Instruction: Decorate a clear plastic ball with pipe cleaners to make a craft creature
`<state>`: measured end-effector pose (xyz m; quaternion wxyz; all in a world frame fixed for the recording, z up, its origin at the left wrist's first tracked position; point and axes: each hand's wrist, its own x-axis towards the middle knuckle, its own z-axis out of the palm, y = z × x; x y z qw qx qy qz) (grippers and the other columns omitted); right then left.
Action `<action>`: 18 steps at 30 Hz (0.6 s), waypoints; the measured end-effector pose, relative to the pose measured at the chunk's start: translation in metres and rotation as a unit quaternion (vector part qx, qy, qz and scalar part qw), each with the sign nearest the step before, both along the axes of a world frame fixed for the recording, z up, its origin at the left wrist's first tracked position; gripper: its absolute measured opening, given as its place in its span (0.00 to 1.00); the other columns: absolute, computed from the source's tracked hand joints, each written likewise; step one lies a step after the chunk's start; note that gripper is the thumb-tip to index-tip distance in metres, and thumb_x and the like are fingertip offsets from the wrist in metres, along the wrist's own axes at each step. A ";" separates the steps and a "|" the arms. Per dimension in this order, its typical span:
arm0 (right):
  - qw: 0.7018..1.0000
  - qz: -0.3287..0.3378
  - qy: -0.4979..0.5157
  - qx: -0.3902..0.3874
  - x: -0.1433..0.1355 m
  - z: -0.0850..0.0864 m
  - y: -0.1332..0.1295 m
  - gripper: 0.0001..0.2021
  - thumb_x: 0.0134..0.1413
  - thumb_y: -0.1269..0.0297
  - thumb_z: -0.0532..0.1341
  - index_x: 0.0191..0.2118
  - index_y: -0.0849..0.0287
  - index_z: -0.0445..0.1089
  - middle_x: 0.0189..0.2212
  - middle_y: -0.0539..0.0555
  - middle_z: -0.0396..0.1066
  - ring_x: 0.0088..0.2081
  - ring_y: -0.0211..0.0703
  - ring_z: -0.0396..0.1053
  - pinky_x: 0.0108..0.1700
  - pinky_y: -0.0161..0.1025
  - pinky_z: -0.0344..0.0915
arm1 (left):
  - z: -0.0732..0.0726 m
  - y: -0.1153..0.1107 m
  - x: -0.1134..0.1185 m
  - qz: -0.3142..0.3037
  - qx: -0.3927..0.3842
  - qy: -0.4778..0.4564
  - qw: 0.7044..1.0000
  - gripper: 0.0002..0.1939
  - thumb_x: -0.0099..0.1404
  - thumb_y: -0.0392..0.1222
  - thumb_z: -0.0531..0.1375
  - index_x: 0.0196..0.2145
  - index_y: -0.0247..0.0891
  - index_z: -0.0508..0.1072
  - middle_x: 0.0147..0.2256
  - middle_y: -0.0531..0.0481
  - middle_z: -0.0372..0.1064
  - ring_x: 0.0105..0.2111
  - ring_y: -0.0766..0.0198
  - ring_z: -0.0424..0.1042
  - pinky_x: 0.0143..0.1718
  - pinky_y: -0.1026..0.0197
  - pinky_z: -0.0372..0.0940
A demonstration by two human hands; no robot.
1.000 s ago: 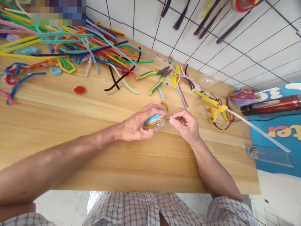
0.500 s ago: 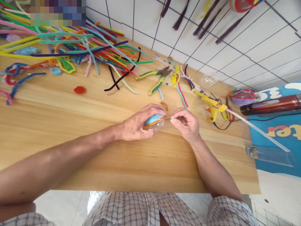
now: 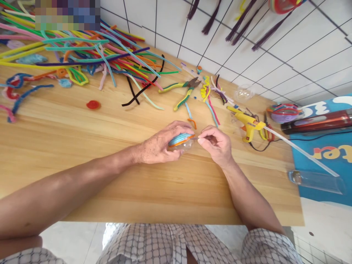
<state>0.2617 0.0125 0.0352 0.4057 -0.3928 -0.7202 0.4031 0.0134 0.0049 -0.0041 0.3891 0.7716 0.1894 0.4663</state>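
My left hand (image 3: 162, 145) is wrapped round a clear ball (image 3: 187, 145) whose upper part is covered with light blue strands (image 3: 180, 139) and an orange band along their lower edge. Just to the right, my right hand (image 3: 217, 143) pinches the end of a thin dark strand (image 3: 194, 138) that reaches to the ball's right side. Both hands are over the middle of the wooden table (image 3: 176, 187). Short blue and orange pipe cleaner pieces (image 3: 191, 119) lie just beyond the ball.
Green and yellow pliers (image 3: 184, 91) lie open behind my hands. A yellow glue gun (image 3: 250, 126) with a long glue stick is to the right. Many pipe cleaners (image 3: 96, 55) are heaped at the back left, near a red disc (image 3: 93, 105).
My right hand has moved slightly left, closer to the ball, still pinching the strand. My left hand and the ball have hardly moved.
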 end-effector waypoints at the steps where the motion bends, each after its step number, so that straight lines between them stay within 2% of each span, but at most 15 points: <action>1: 1.000 -0.002 0.000 -0.005 0.000 0.000 0.000 0.04 0.61 0.63 0.70 0.35 0.54 0.77 0.30 0.49 0.73 0.29 0.38 0.67 0.30 0.37 0.62 | 0.000 0.000 0.000 0.001 0.002 0.003 1.000 0.31 0.69 0.44 0.68 0.67 0.47 0.67 0.60 0.37 0.71 0.63 0.46 0.70 0.65 0.40 0.67; 7: 1.000 -0.012 -0.006 -0.022 0.002 0.001 0.000 0.06 0.60 0.59 0.71 0.34 0.53 0.77 0.30 0.50 0.74 0.29 0.40 0.66 0.30 0.39 0.62 | 0.002 -0.001 0.000 0.007 0.005 0.019 1.000 0.31 0.69 0.42 0.67 0.67 0.47 0.65 0.60 0.37 0.71 0.63 0.46 0.70 0.64 0.39 0.68; 18: 0.999 -0.017 0.004 -0.035 -0.002 0.002 -0.002 0.03 0.57 0.64 0.70 0.34 0.54 0.77 0.29 0.49 0.73 0.28 0.39 0.66 0.29 0.38 0.61 | 0.001 -0.001 0.000 0.011 0.011 0.021 1.000 0.31 0.69 0.42 0.67 0.67 0.47 0.65 0.61 0.37 0.70 0.64 0.46 0.70 0.64 0.39 0.69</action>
